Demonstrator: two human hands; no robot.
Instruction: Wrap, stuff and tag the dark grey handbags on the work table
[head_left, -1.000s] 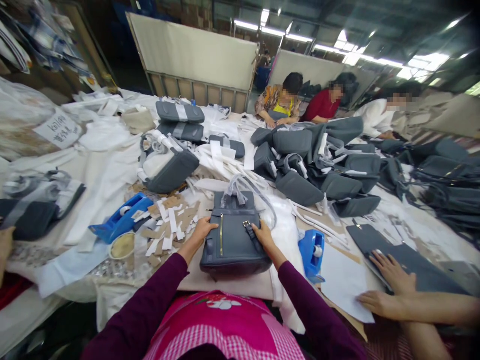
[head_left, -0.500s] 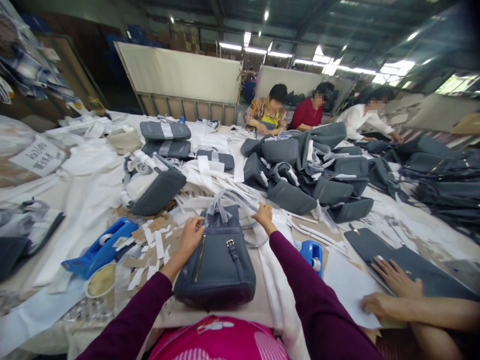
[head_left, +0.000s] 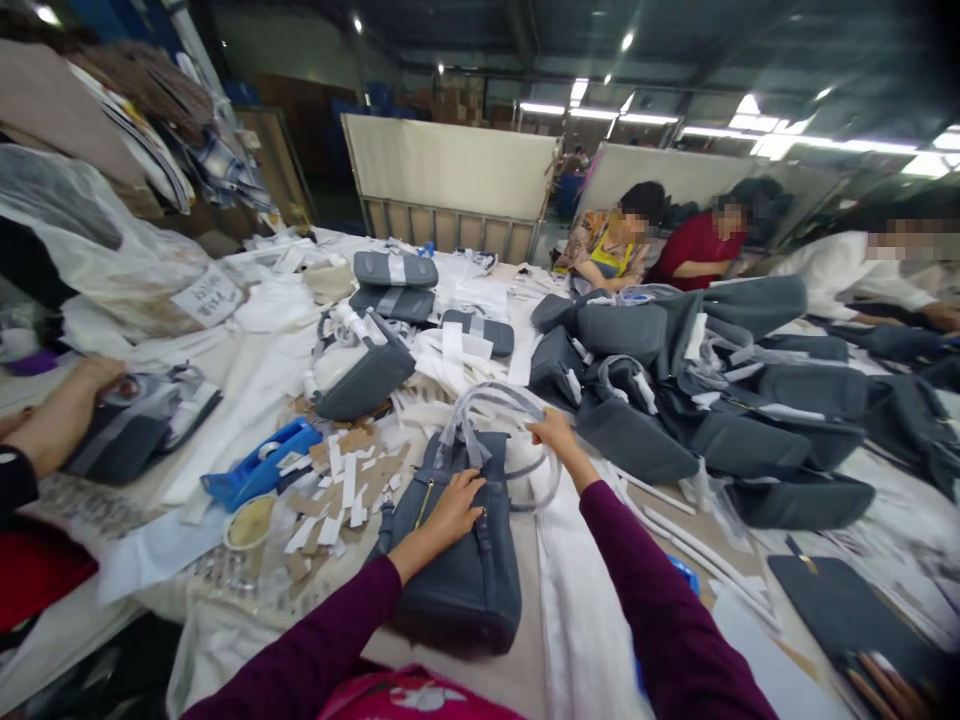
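Note:
A grey-blue handbag point(head_left: 456, 570) with a gold zip lies on the table in front of me. My left hand point(head_left: 450, 512) rests on the bag's front near its strap and buckle, fingers curled against it. My right hand point(head_left: 553, 434) is further out, closed on the bag's plastic-wrapped handle point(head_left: 491, 402), which loops up from the bag's top. White cloth point(head_left: 577, 600) lies under and right of the bag. Both my sleeves are dark purple.
A blue tape dispenser point(head_left: 259, 473) and cardboard and paper scraps point(head_left: 341, 480) lie to the left. A heap of grey bags point(head_left: 675, 400) fills the right. Another person's arm point(head_left: 56, 415) reaches in at left, a hand point(head_left: 885, 690) at bottom right. Three people sit at the far side.
My view swung left. My left hand slid from the bag's left edge onto its front. My right hand went from the bag's side up to the wrapped handle and took hold of it.

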